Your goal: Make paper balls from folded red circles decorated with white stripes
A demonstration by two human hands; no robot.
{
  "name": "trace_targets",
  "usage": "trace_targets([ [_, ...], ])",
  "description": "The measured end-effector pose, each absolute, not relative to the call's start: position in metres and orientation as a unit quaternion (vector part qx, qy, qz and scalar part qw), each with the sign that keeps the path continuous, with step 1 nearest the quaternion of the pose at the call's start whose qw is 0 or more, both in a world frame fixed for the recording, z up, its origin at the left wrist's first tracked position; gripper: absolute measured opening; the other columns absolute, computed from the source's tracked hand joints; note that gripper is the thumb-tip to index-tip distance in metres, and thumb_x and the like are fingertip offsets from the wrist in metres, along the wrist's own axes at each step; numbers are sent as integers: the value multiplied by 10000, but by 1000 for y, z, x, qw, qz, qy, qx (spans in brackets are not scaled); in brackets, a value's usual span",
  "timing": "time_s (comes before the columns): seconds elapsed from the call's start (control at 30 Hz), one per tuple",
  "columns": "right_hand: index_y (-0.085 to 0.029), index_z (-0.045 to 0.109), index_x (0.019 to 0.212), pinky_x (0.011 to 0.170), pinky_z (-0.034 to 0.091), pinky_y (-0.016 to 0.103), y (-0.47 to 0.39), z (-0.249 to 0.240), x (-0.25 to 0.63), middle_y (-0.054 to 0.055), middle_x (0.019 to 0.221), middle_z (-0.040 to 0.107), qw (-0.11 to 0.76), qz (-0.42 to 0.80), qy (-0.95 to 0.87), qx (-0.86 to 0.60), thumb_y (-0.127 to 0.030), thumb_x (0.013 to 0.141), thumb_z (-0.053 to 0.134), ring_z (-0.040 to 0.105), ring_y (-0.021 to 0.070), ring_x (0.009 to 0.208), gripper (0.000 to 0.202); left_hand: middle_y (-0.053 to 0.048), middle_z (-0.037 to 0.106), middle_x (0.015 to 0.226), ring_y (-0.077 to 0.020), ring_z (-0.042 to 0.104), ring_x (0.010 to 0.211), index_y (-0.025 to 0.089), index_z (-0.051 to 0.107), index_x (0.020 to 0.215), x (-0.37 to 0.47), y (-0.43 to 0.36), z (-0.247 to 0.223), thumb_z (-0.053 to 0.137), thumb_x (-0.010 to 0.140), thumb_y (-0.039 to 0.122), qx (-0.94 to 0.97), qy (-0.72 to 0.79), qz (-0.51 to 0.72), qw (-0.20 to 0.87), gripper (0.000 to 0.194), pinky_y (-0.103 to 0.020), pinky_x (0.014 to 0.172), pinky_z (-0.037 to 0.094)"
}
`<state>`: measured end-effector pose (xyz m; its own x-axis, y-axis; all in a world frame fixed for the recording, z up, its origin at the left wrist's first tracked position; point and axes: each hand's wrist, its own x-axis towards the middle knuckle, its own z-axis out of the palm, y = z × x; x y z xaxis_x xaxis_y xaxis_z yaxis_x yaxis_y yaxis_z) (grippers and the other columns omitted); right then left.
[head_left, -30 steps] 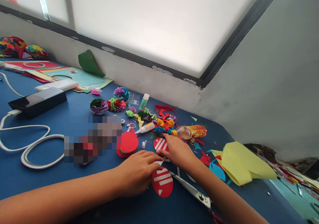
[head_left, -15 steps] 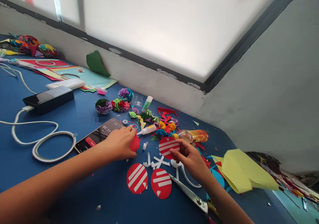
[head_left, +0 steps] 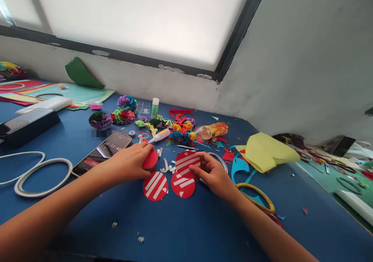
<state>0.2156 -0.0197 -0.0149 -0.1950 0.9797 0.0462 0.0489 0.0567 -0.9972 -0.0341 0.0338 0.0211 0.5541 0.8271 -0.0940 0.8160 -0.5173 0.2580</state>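
My right hand [head_left: 211, 173] pinches the right edge of a red paper circle with white strips [head_left: 186, 162], which overlaps the top of a second striped circle [head_left: 183, 186] on the blue table. Left of that lies a third striped circle [head_left: 155, 186]. My left hand [head_left: 134, 161] has its fingers closed on a plain red circle [head_left: 150, 159], just above the third one. White paper scraps [head_left: 166, 166] lie between the hands. A white glue bottle [head_left: 159, 136] rests beyond my left hand.
A phone [head_left: 109, 149] lies left, near a coiled white cable [head_left: 43, 177]. Behind are paper flowers [head_left: 122, 116], a glue stick [head_left: 155, 108] and an orange-labelled bottle [head_left: 212, 130]. Yellow paper [head_left: 268, 152] and yellow-handled scissors [head_left: 258, 196] are at the right.
The view has shifted right. My right hand has brought its striped circle down over the upper part of the circle below. My left hand still holds the plain red circle.
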Motion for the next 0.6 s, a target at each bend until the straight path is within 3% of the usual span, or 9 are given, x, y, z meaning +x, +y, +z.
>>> trace_targets([
  [0.2,-203,518,1019,613,524,250,-29,-16,219,15,808,675,452,530,-564,-444,-354,785,641,654,136,679,304,-155,536,1223,-324,525,1085,153,487,1190,-31,42,18,578,700,406,867,472,28,156,559,-393,846,436],
  [0.33,-200,484,1029,568,518,242,-30,-18,219,-16,714,666,466,537,-536,-454,-365,760,666,651,133,613,364,-113,570,1163,-285,563,1015,200,438,1231,-25,29,31,573,728,492,855,480,111,163,597,-362,785,464],
  [0.43,-197,485,1012,556,516,234,-27,-19,219,-21,704,674,500,524,-510,-464,-368,751,676,652,132,612,366,-64,531,1225,-243,546,1062,254,439,1239,-15,10,35,603,735,410,901,371,108,195,552,-329,845,459],
  [0.6,-198,524,955,557,520,238,-27,-16,221,-9,737,695,533,505,-487,-474,-367,740,688,659,141,634,319,-102,491,1300,-264,535,1102,208,440,1271,2,-17,17,578,699,178,956,248,30,154,589,-377,914,446],
])
